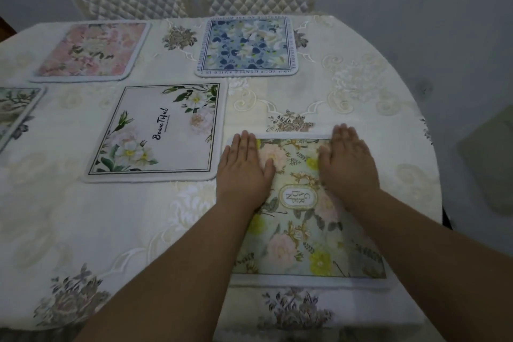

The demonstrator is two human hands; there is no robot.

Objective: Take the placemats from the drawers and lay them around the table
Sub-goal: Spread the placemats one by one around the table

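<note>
At about five o'clock on the cream embroidered tablecloth (361,91), nearest the viewer: a rectangular pale green placemat printed with pink and yellow flowers and an oval "GARDEN" label (302,230), lying flat. Being smoothed into place, by the look of it, as a late step of laying mats around the table. Left hand (244,166) palm down on the mat's far left corner, fingers straight and close together, thumb angled inward. Right hand (347,158) palm down at the far right corner, fingers likewise straight and together, gripping nothing. Both forearms stretched forward, roughly parallel.

Already laid: a white "Beautiful" floral mat (158,130) at nine o'clock of the hands, a pink floral mat (91,50) at ten, a blue floral mat (247,46) at twelve, another green mat's edge (16,111) far left.

Next, probably: lifting both palms clear and checking alignment against the table edge.
</note>
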